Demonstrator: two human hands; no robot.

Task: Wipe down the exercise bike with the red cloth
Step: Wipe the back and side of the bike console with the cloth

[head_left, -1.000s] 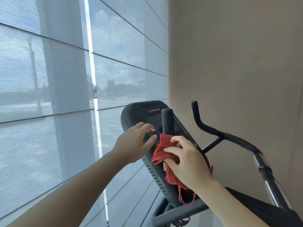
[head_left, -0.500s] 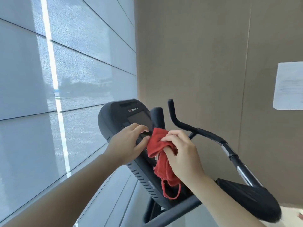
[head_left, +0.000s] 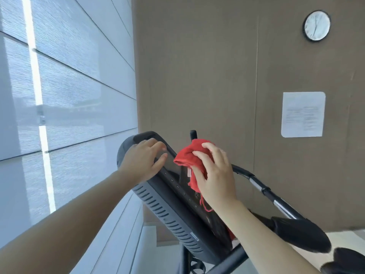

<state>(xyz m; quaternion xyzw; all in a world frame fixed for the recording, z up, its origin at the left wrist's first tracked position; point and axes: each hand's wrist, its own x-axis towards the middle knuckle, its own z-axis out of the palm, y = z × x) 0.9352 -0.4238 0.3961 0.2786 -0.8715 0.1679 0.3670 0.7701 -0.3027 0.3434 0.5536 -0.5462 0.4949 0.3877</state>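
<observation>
Both moved up: R hand (head_left: 216, 175) grips red cloth (head_left: 187, 155), L hand (head_left: 144, 163) on console (head_left: 169, 206).

Light: bright daylight through screened window (head_left: 79, 91), left.
Glare: white vertical strip (head_left: 36, 80) blown out.
Blur: slight motion smear; notice (head_left: 303, 114) text unreadable.
Edges: wide-angle bending of lines.

Red cloth (head_left: 187, 155) under right hand (head_left: 214, 175); left hand (head_left: 144, 161) on console (head_left: 167, 204)

Red cloth (head_left: 188, 155) bunched against black exercise bike (head_left: 169, 206) console, tilted.
</observation>
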